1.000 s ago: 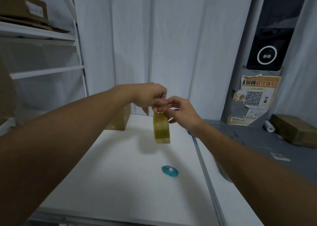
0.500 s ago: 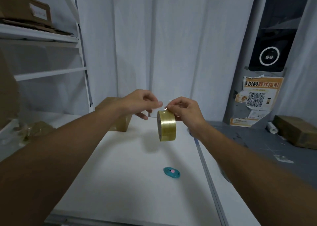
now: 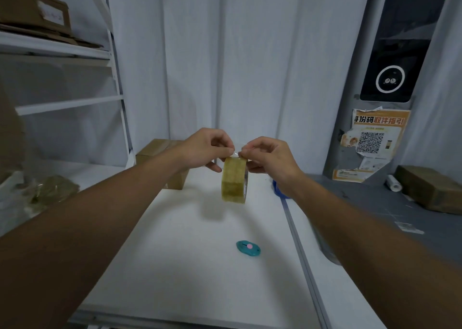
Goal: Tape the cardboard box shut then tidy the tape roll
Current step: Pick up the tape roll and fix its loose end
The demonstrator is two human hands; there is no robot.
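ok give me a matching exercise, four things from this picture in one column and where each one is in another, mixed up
Things:
1. tape roll
2. cutter
3. box
4. QR poster

Places:
A. stuck on the grey panel at right
B. lying flat on the near part of the white table
C. held in the air by both hands
D. at the table's far end, partly behind the left arm

Pairs: 1-C, 2-B, 3-D, 4-A
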